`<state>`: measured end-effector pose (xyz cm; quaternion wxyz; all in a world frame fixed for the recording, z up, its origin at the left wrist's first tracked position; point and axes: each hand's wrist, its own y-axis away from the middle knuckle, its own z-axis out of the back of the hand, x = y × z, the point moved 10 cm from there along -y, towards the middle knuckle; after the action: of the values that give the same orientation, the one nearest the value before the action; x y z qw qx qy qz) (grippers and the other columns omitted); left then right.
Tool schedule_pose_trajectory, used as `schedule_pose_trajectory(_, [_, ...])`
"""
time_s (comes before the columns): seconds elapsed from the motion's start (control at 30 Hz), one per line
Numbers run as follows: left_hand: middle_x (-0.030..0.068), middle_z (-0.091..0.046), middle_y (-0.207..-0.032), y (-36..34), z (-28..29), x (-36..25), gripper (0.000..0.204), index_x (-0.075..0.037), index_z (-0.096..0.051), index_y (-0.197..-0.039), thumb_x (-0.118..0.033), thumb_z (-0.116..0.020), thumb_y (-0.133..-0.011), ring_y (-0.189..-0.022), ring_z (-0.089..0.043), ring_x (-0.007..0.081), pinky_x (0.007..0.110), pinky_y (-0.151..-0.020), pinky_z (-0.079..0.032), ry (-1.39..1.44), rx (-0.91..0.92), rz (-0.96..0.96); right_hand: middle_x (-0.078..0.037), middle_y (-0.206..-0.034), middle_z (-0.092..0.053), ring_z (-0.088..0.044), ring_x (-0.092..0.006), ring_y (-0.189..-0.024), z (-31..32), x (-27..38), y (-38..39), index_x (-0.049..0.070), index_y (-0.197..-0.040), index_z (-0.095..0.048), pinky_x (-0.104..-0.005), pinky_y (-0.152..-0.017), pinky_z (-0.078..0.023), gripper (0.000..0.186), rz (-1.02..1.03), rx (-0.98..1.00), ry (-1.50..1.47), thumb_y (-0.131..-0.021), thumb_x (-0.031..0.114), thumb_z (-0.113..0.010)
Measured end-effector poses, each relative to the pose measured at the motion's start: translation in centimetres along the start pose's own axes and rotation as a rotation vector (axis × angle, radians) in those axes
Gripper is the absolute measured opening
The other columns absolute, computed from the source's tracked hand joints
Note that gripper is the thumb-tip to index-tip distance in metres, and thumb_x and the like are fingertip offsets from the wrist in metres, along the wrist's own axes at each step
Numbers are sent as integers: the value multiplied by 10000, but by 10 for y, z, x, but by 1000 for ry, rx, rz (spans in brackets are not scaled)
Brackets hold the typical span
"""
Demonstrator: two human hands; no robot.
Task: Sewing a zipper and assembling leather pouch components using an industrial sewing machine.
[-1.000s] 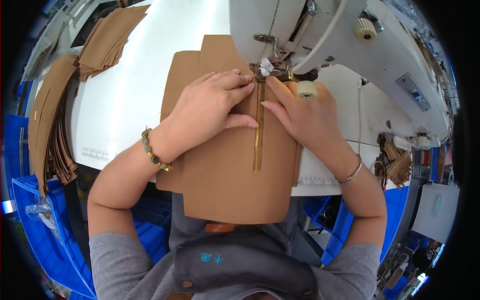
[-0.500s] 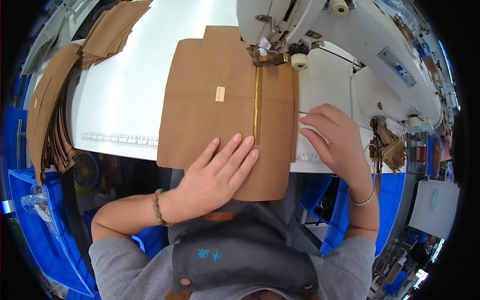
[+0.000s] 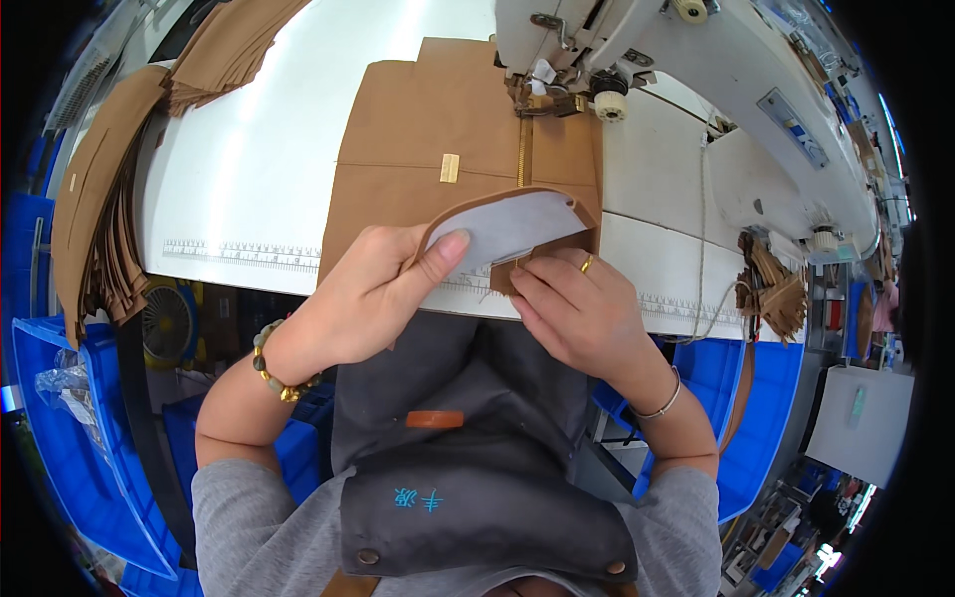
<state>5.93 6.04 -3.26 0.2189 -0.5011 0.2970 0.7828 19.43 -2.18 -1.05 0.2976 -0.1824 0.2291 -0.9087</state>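
Note:
A flat brown panel (image 3: 393, 129) lies on the white table, its far part beneath the sewing machine's presser foot (image 3: 542, 103). A narrow gold-toothed zipper (image 3: 524, 159) runs down the panel from the foot. My left hand (image 3: 373, 289) grips the panel's near edge, thumb on top, and holds it folded up. The fold bares a light grey underside (image 3: 507, 224). Under that fold, my right hand (image 3: 582, 313) has its fingertips closed together beside a darker brown layer (image 3: 504, 279). What exactly they pinch is hidden. A small pale tag (image 3: 450, 168) sits on the panel.
The white sewing machine arm (image 3: 736, 80) spans the upper right. Stacks of brown pieces (image 3: 104, 199) hang over the table's left edge and lie at the far left (image 3: 234, 50). A bundle of brown scraps (image 3: 771, 289) hangs at right. Blue bins (image 3: 85, 438) stand below.
My left hand has gone from lying flat to lifting and folding back the panel's near edge. My right hand has come in from the right, under the fold. The panel has shifted slightly away.

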Motion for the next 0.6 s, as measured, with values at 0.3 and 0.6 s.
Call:
schedule_pose_trajectory(0.3, [-19, -513, -592, -2, 3, 1, 521, 58, -657, -1157, -417, -444, -1149, -438, -506, 65, 244, -420, -412, 113, -11, -55, -57, -969, -634, -646, -240, -861, 0, 1, -5, 36, -1005, -693, -358, -685, -544, 275, -8, -33, 17, -755, 103, -785])
schedule_pose_trajectory(0.6, [-30, -497, -570, -1, 2, 5, 531, 56, -656, -1063, -430, -458, -1143, -419, -492, 58, 238, -404, -386, 169, 14, 36, -59, -975, -662, -661, -233, -890, -5, 10, -9, 42, -997, -706, -335, -723, -570, 293, 38, -39, 80, -722, 127, -763])
